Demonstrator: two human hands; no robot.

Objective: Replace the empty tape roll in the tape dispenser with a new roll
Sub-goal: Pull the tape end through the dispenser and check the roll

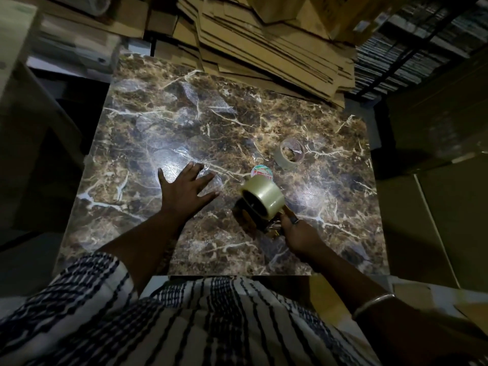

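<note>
A tape dispenser (253, 219) stands on the brown marbled table (184, 114), with a full clear tape roll (264, 200) mounted on it. My right hand (298, 233) grips its handle from the near side. A round white and red label (261, 172) shows just behind the roll. Farther back right lies a thin, nearly bare tape roll (291, 154), flat on the table and apart from the dispenser. My left hand (186, 190) rests palm down on the table to the left of the dispenser, fingers spread, holding nothing.
A tall stack of flattened cardboard boxes (264, 40) overhangs the table's far edge. Closed cartons (435, 133) stand to the right and dark shelving with boxes to the left. The table's near edge is against my striped shirt.
</note>
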